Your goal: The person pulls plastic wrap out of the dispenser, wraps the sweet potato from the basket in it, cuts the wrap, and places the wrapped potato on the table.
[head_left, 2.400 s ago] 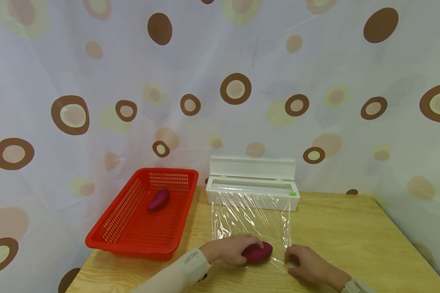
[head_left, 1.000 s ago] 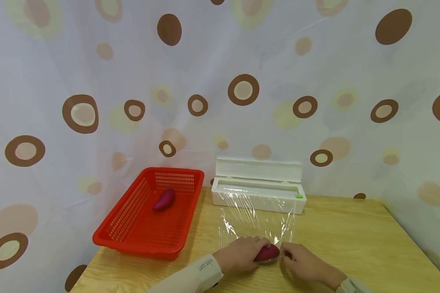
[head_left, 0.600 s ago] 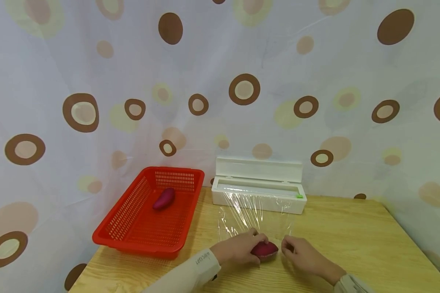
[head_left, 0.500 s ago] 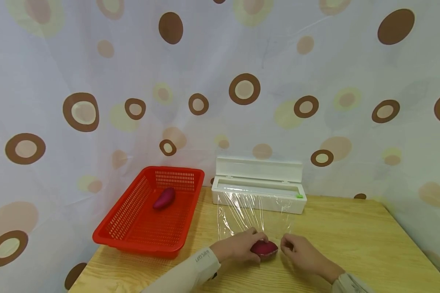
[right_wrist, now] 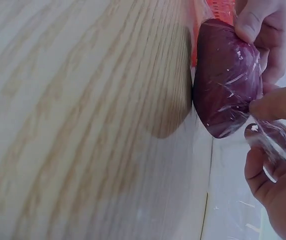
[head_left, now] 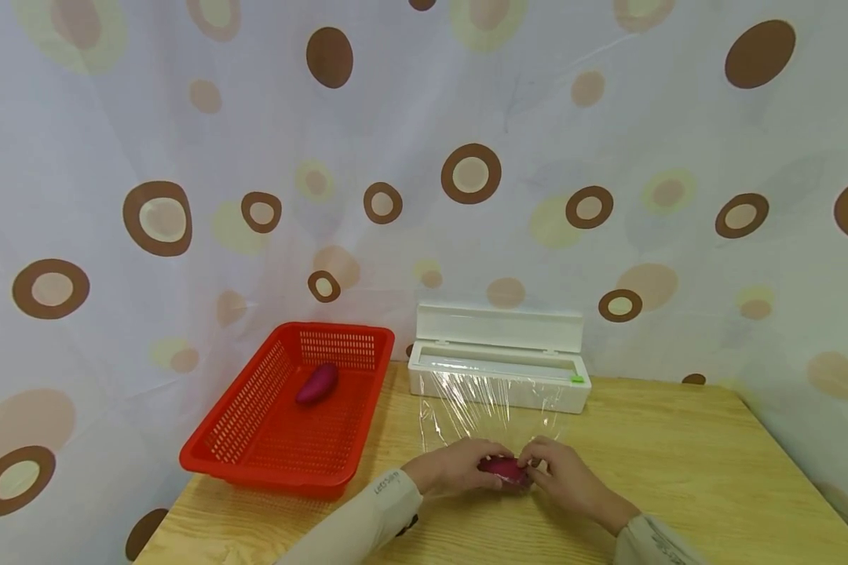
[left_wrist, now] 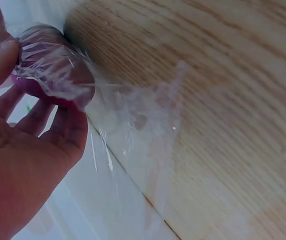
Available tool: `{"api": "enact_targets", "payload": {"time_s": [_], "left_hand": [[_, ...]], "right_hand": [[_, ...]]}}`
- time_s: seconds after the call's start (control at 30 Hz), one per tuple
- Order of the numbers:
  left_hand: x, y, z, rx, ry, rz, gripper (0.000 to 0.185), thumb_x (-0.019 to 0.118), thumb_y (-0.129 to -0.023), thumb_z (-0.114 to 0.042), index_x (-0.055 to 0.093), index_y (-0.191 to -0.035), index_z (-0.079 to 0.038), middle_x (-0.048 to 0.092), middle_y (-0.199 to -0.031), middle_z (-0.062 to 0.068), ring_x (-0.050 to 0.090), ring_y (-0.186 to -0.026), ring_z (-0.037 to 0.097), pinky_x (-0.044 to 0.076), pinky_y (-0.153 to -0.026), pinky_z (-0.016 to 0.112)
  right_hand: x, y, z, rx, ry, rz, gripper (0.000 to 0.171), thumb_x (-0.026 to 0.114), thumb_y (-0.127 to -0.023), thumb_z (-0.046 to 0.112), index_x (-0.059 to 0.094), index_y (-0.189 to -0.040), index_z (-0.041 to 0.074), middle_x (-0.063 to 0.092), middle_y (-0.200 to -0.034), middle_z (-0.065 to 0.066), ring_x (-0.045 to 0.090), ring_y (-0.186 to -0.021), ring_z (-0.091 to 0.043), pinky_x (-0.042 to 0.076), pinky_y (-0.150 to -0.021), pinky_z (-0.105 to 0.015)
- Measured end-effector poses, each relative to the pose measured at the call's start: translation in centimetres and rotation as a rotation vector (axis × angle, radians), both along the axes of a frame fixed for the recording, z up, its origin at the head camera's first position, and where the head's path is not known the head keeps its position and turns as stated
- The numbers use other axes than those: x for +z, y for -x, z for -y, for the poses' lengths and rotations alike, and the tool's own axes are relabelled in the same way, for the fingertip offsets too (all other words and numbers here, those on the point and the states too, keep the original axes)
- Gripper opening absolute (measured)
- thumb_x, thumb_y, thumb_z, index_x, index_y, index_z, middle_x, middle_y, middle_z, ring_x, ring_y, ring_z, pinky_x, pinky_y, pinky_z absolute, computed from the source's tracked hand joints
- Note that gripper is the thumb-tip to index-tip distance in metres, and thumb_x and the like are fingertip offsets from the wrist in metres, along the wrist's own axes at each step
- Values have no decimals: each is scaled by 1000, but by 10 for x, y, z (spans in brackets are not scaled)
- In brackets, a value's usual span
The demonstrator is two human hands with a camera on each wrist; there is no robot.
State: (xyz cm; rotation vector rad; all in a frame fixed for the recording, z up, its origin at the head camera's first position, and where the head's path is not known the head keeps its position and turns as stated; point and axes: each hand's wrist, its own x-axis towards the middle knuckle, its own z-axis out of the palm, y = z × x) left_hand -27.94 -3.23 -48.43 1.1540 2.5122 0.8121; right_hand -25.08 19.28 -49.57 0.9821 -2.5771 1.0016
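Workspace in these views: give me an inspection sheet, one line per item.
Surface: wooden table, film drawn across it.
Job's things: sweet potato, partly wrapped in film; white dispenser, lid up.
Clutter: red basket holding a second sweet potato.
Hands: left hand grips the potato; right hand pinches film at its end.
Cables: nothing seen.
Surroundings: spotted curtain behind.

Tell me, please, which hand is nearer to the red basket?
Left. The left hand grips the wrapped sweet potato on its basket side, just right of the red basket; the right hand pinches film on the potato's far side.
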Motion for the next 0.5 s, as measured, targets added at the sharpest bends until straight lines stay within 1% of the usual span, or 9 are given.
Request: {"api": "enact_targets", "payload": {"time_s": [0.03, 0.13, 0.2, 0.27, 0.33, 0.37, 0.43, 0.5], "left_hand": [[1, 0, 0, 4, 4, 10, 40, 64, -91, -28, 55, -129, -23, 60, -116, -10, 53, -98, 0, 42, -83, 19], [2, 0, 0, 36, 2, 73, 38, 62, -92, -28, 55, -129, -25, 60, -115, -9, 53, -96, 1, 43, -82, 21], [2, 0, -1, 67, -4, 123, 37, 61, -93, -27, 55, -129, -26, 60, -113, -8, 54, -95, 2, 43, -83, 22], [2, 0, -2, 100, -8, 172, 36, 60, -93, -26, 55, -129, -27, 60, -112, -8, 54, -94, 4, 43, -83, 24], [3, 1, -3, 119, 5, 180, 37, 59, -94, -25, 53, -130, -24, 60, -113, -4, 54, -97, 6, 43, -85, 25], [3, 2, -4, 127, 8, 179, 37, 59, -94, -25, 52, -130, -22, 61, -114, -2, 55, -98, 7, 43, -86, 25], [3, 3, -5, 134, 12, 176, 38, 59, -94, -24, 50, -130, -17, 61, -117, 2, 56, -102, 10, 43, -87, 25], [3, 4, -6, 131, 9, 154, 36, 60, -93, -23, 50, -126, -13, 61, -118, 6, 57, -103, 11, 43, -87, 24]], "right_hand": [[0, 1, 1, 10, 0, -8, 19, 69, -81, -2, 66, -85, 17, 60, -90, 6, 56, -80, -9, 44, -60, -24], [-1, 2, 2, 10, -21, -25, 15, 67, -84, 1, 69, -89, 15, 62, -92, 5, 56, -83, -10, 45, -62, -25], [-1, 1, 3, -11, -47, -7, 10, 64, -89, 7, 69, -92, 16, 62, -95, 6, 56, -86, -10, 46, -64, -25], [-1, 1, 4, -35, -82, 11, 6, 63, -91, 17, 67, -95, 18, 60, -98, 8, 55, -89, -11, 47, -68, -27], [0, 2, 6, -52, -110, 32, 9, 63, -92, 26, 65, -97, 19, 59, -100, 10, 55, -91, -11, 48, -71, -29], [0, 2, 8, -55, -119, 36, 11, 63, -91, 28, 64, -97, 19, 59, -100, 9, 55, -92, -12, 48, -72, -30], [0, 3, 10, -63, -131, 38, 12, 65, -89, 28, 62, -96, 19, 58, -98, 10, 55, -91, -12, 48, -74, -32], [0, 5, 13, -74, -136, 42, 9, 66, -89, 23, 60, -94, 19, 59, -95, 11, 56, -89, -11, 48, -74, -32]]}}
